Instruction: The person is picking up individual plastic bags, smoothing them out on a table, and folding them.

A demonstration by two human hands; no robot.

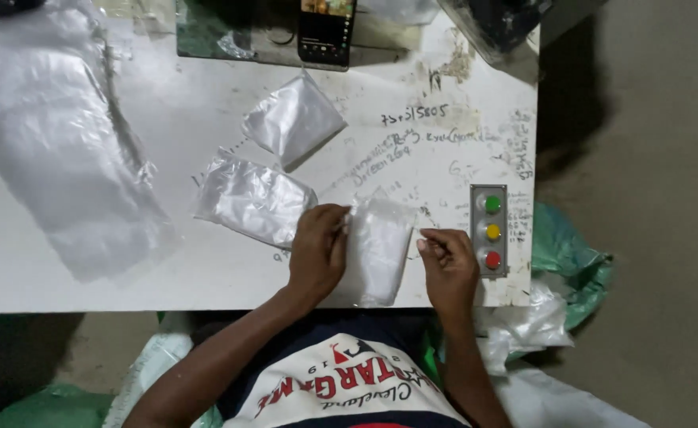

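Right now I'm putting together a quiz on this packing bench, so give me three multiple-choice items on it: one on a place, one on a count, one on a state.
1. Where is the button box?
A. right of the right hand
B. left of the left hand
C. on the floor

2. How many coloured buttons does it have?
A. two
B. three
C. five

3. What is the left hand doing to the clear plastic bag?
A. hovering above it
B. touching its left edge
C. resting away from it

Answers: 1 A, the box sits at the table's right edge beyond that hand; 2 B, green, yellow and red; 3 B, its fingers meet the bag's edge.
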